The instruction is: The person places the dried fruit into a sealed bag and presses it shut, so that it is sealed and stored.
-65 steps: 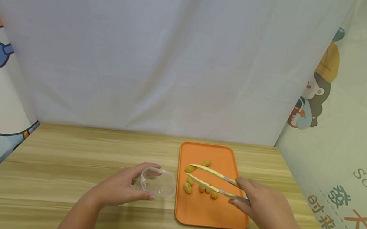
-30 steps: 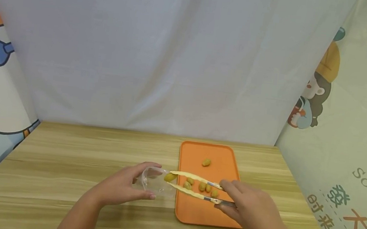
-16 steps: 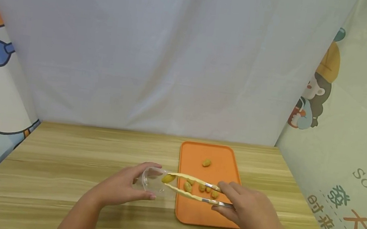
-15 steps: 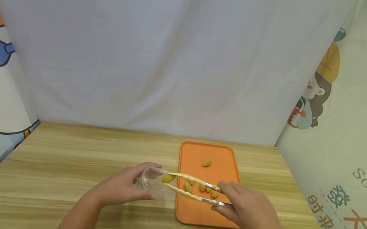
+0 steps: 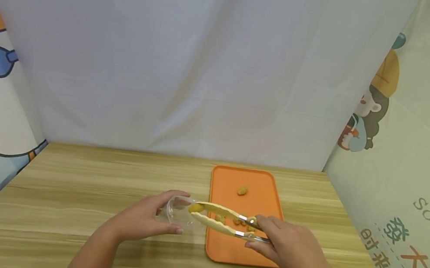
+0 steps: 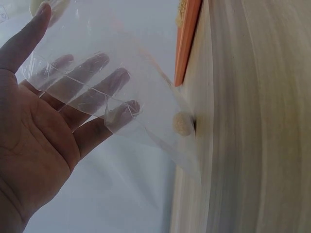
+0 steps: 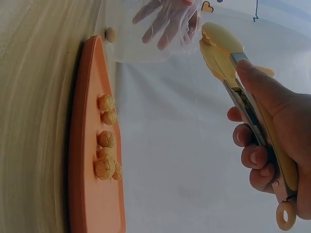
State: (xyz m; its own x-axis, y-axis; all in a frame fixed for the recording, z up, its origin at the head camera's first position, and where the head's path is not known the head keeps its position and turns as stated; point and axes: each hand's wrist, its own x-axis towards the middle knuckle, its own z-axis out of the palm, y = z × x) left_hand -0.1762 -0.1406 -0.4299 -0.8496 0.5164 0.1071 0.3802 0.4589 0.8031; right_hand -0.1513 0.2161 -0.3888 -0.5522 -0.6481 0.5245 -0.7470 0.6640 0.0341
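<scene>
A clear plastic bag (image 5: 180, 218) stands on the table, and my left hand (image 5: 142, 219) holds it with thumb and fingers curved round its side. The fingers (image 6: 92, 82) show through the film in the left wrist view. My right hand (image 5: 290, 246) grips a pair of tongs (image 5: 219, 226) with cream heads and metal arms. Between the tongs' tips is a wrinkled yellow-brown walnut (image 5: 195, 208), over the bag. Several more walnuts (image 7: 105, 167) lie on the orange tray (image 5: 239, 252). The tongs partly cover them in the head view.
Low down by the bag, a round tan piece (image 6: 182, 124) shows in the left wrist view; whether it is inside cannot be told. One walnut (image 5: 242, 191) sits apart near the tray's far end. A pale curtain (image 5: 189, 83) hangs behind the wooden table (image 5: 117, 167).
My right hand has brought the tongs and walnut leftward from above the tray to the bag. Lately the tongs have turned slightly, showing their broader faces. My left hand has stayed nearly still.
</scene>
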